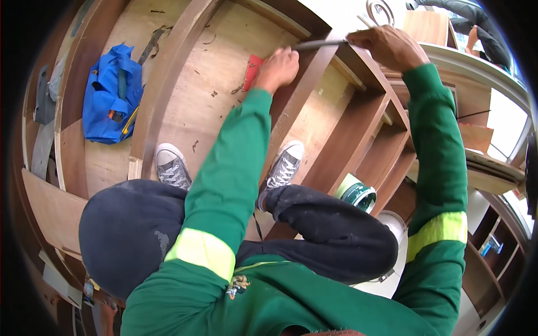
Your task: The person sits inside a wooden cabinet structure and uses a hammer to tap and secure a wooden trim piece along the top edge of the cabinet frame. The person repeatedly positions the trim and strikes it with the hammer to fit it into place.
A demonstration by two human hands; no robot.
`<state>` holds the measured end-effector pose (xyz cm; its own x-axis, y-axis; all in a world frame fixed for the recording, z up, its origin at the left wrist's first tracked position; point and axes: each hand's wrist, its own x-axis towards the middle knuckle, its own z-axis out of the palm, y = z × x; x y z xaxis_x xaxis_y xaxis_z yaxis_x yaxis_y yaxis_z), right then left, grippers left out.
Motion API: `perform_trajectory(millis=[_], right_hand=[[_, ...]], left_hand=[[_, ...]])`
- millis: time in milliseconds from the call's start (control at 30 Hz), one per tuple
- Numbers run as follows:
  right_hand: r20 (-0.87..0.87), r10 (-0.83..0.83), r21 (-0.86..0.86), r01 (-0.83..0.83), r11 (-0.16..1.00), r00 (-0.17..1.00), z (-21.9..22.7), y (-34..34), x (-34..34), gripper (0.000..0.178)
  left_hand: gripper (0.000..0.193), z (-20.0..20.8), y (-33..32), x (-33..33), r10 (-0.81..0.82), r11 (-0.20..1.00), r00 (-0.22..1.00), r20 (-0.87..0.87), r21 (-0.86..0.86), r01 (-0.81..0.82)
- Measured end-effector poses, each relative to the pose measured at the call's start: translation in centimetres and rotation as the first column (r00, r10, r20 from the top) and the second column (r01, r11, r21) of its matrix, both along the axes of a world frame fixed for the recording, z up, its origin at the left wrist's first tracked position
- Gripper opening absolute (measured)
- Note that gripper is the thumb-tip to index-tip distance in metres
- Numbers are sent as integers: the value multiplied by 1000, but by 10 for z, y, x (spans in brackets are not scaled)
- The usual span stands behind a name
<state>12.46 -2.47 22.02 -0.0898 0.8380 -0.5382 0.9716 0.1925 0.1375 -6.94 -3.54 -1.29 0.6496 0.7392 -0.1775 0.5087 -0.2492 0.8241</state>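
Observation:
A thin dark grey strip (320, 44) runs across the corner of a brown wooden cabinet frame (305, 84). My right hand (390, 47) is closed on its right end, fingers pinched together. At the strip's other end, my left hand (278, 70) is curled, with its fingertips meeting the strip. Beside the left palm a flat red piece (251, 71) shows against the pale board (218, 84); the hand covers part of it, so I cannot tell whether it lies loose or is held.
A blue cloth bag (112, 95) with tools sits in the left bay. My shoes (172, 166) stand inside the frame. An open tub (358, 196) is near my right knee. Brown dividers (350, 134) rise at the right. Another person's legs (486, 33) are at the far right.

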Motion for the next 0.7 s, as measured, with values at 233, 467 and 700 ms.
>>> perform_trajectory(millis=[233,467,700], right_hand=[[-69,25,39,-23,999,997,15,-46,-35,24],[-108,-49,114,61,992,993,-9,-46,-11,27],[13,53,150,-54,987,999,17,-84,-69,27]], left_hand=[[38,15,-24,-30,77,986,997,6,146,-77],[43,10,21,-6,-154,988,970,-188,4,157],[38,-7,-13,-42,-118,990,987,-109,59,125]])
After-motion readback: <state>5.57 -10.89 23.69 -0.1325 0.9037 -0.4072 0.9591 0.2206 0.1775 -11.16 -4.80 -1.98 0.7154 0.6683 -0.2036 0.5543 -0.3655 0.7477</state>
